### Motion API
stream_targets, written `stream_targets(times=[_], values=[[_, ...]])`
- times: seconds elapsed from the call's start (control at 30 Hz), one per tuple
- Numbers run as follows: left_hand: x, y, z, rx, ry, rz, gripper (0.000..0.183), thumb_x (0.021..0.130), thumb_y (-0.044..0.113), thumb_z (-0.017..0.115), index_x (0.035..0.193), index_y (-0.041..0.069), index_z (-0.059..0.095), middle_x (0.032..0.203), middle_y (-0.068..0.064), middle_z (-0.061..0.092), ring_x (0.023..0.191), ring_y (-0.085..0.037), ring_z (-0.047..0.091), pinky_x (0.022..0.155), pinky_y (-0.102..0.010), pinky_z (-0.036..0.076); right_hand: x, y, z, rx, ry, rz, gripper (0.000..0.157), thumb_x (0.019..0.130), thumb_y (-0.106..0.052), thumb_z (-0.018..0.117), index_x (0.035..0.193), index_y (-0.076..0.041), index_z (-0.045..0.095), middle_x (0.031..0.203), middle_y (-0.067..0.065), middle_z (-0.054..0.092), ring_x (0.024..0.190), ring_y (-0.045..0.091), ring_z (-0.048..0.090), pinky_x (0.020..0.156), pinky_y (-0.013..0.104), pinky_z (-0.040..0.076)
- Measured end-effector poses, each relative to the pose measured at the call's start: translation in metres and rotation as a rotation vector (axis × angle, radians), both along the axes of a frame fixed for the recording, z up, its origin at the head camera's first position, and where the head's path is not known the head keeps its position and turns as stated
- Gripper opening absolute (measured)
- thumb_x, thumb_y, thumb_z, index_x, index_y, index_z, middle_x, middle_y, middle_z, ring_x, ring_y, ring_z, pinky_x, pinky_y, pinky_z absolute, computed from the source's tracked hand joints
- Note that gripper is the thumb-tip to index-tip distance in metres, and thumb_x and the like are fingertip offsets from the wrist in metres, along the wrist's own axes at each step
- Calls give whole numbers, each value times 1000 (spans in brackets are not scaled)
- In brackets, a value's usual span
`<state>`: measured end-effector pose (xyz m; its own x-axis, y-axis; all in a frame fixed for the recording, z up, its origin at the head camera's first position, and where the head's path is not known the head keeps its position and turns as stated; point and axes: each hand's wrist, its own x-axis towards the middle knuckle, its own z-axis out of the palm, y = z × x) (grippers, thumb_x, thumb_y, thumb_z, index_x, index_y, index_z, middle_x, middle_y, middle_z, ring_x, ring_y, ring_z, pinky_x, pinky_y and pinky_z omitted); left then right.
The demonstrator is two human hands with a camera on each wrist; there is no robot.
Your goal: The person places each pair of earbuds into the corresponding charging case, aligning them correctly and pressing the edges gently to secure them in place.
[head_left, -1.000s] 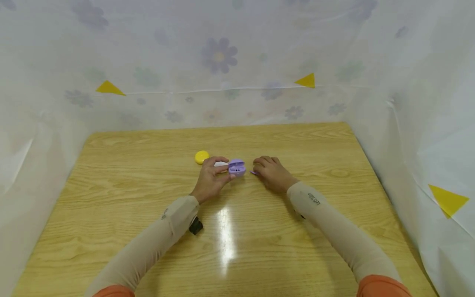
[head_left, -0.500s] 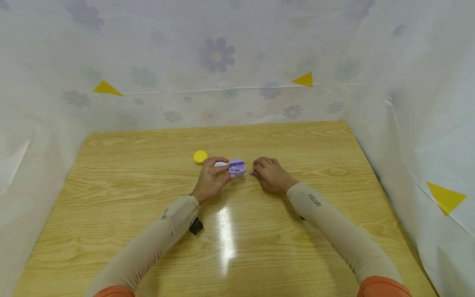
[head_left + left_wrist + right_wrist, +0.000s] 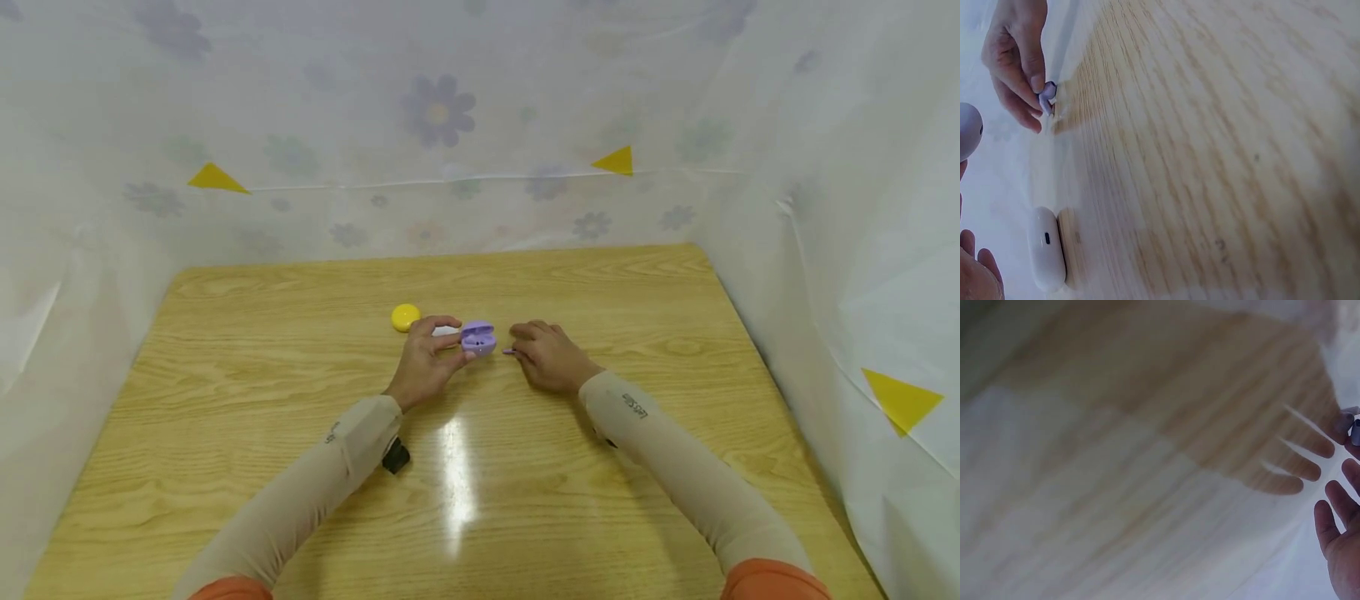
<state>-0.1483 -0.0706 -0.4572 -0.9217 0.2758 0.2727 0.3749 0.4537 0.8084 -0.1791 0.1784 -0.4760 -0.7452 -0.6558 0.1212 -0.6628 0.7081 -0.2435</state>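
Observation:
My left hand (image 3: 425,367) holds a purple earbud case (image 3: 478,343) by its left side, between thumb and fingers. The case's lid stands raised, and small dark spots show inside it. Just to the right, my right hand (image 3: 553,354) pinches a purple earbud (image 3: 1047,98) between thumb and fingers, its stem pointing towards the case in the head view. A gap separates the earbud from the case. Behind my left fingers lies a white earbud case (image 3: 1046,250), mostly hidden in the head view.
A round, glossy yellow case (image 3: 406,317) sits on the wooden table (image 3: 300,492), beyond my left hand's knuckles. Flower-patterned white sheeting (image 3: 442,208) encloses the table's back and sides, with yellow triangles (image 3: 617,161) on it.
The earbud has turned in my right fingers, and its stem now sticks out more towards the purple case. My left hand and the purple case keep their place.

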Motion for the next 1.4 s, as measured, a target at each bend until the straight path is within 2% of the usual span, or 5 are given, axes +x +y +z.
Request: stream_targets(times=[0.27, 0.77, 0.93, 1.17, 1.4], values=[[1, 1, 0, 4, 5, -4, 31, 80, 13, 77, 107, 0, 71, 122, -13, 59, 120, -31, 45, 110, -52, 26, 1, 2, -2, -10, -14, -18, 25, 95, -24, 56, 107, -4, 65, 131, 17, 57, 125, 32, 52, 99, 51, 43], [1, 1, 0, 5, 7, -7, 30, 80, 13, 77, 106, 0, 72, 122, -14, 59, 120, -32, 46, 111, -52, 25, 1, 1, 4, -89, 101, 12, 13, 91, -16, 62, 97, -6, 67, 119, 14, 63, 115, 31, 57, 92, 51, 47], [2, 1, -1, 6, 12, -13, 31, 79, 12, 77, 107, -1, 71, 121, -14, 59, 120, -32, 46, 111, -52, 26, 0, 2, 15, -133, 158, 18, 14, 90, -14, 61, 97, -3, 68, 118, 17, 63, 114, 33, 57, 90, 52, 48], [3, 4, 1, 22, 12, -14, 31, 79, 11, 77, 107, 0, 71, 121, -15, 59, 120, -32, 46, 110, -52, 26, -3, 0, 40, -163, 333, 67, 10, 88, -9, 67, 94, -2, 68, 115, 18, 63, 109, 34, 59, 84, 48, 51], [4, 6, 3, 14, 15, -15, 30, 79, 13, 77, 106, 1, 72, 122, -12, 59, 119, -31, 45, 109, -52, 27, 2, -7, 71, -116, 435, 120, 11, 87, -8, 68, 97, -3, 66, 119, 15, 63, 113, 33, 59, 87, 47, 51]])
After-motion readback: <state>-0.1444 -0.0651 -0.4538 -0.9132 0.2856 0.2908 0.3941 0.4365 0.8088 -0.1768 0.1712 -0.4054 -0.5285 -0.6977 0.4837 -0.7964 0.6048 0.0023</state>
